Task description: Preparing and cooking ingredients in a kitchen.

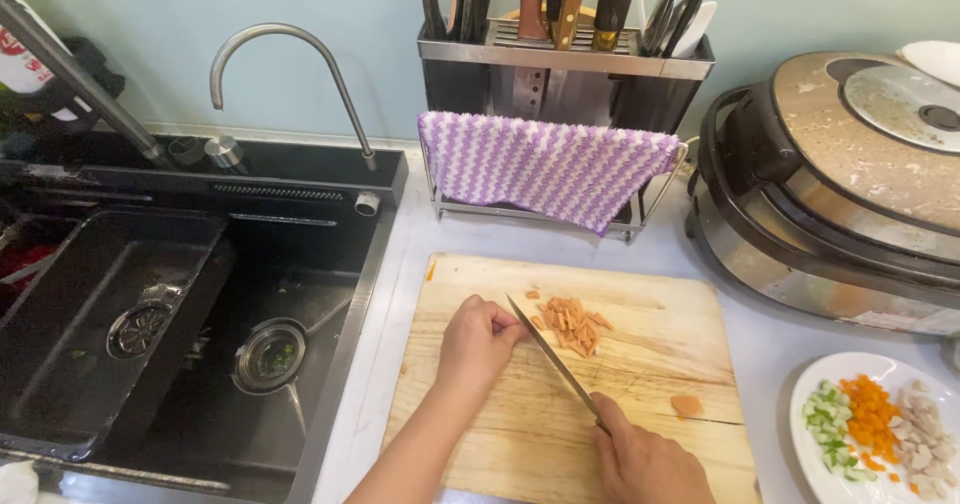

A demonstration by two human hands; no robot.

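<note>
Right grip [645,459] holds knife [555,359] — wooden board [650,294].

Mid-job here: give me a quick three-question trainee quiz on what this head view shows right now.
1. True or false: the right hand grips the knife by its handle, blade angled over the cutting board.
2. Which lies beside the blade? A) the pile of orange-pink chopped pieces B) a whole onion C) a loaf of bread
3. Fill in: the white plate at the lower right holds green, orange and ____ diced bits.

Key: 1 true. 2 A; the left hand rests fisted on the board just left of the pile. 3 pale grey-beige.
</note>
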